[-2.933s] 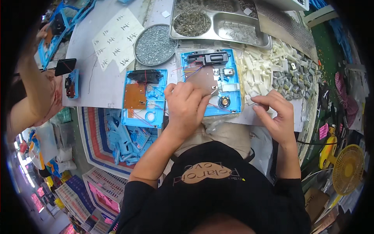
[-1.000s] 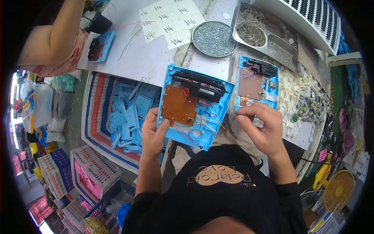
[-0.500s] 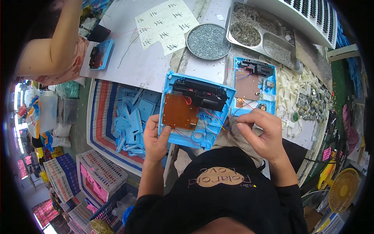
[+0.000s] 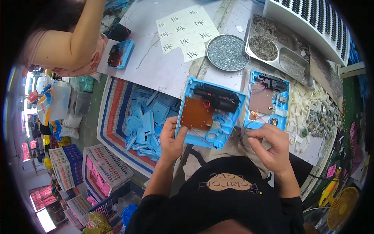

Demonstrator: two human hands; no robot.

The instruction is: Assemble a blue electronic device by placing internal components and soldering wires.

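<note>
My left hand (image 4: pixel 172 138) grips the lower left edge of an open blue plastic housing (image 4: pixel 224 137), thumb on the near rim. Inside the housing are a brown circuit board (image 4: pixel 196 113), a black ribbed part (image 4: pixel 220 99) and thin coloured wires. Just right of its lower corner, my right hand (image 4: pixel 272 145) is closed in a pinch, thumb against the curled fingers. Whatever may be between those fingertips is too small to make out. A second blue housing (image 4: pixel 285 102) with a board and wires lies on the table beyond the right hand.
A round tray of small screws (image 4: pixel 228 52) and a divided metal tray (image 4: pixel 277 62) stand at the back. White plastic pieces (image 4: pixel 302 111) lie at right. A striped bag (image 4: pixel 113 117) of blue parts sits at left. Another person's arm (image 4: pixel 80 43) is near a third housing (image 4: pixel 126 52).
My view has shifted, so the whole scene sits further right and lower. The left hand still holds the housing, and the right hand stays closed beside it.
</note>
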